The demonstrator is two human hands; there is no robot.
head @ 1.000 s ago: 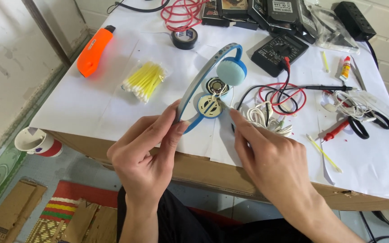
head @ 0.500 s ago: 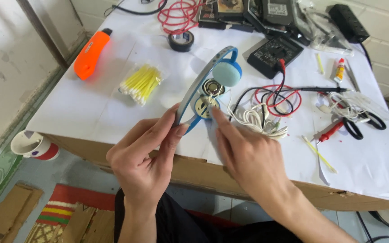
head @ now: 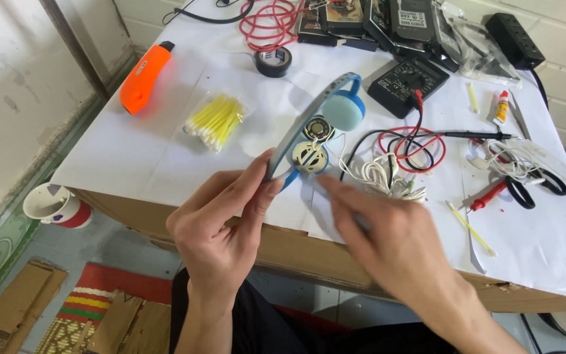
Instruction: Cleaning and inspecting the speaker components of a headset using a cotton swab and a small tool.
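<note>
Left hand: the left hand (head: 221, 229) is nearest the camera, its thumb and fingers pinching the grey band of the blue headphones (head: 309, 131) at the lower end.
Right hand: the right hand (head: 388, 236) is blurred, fingers stretched towards the opened earcup; whether it grips anything, I cannot tell.
Headphones: held tilted above the white-covered table (head: 132, 151), the opened earcup (head: 310, 157) low, the light blue ear pad (head: 343, 111) higher.
Beside: a white cable bundle (head: 388, 177) lies just right of the earcup.
Further: a bag of yellow cotton swabs (head: 214, 119), then an orange tool (head: 144, 77), a black tape roll (head: 273, 61) and a black multimeter (head: 407, 82).
</note>
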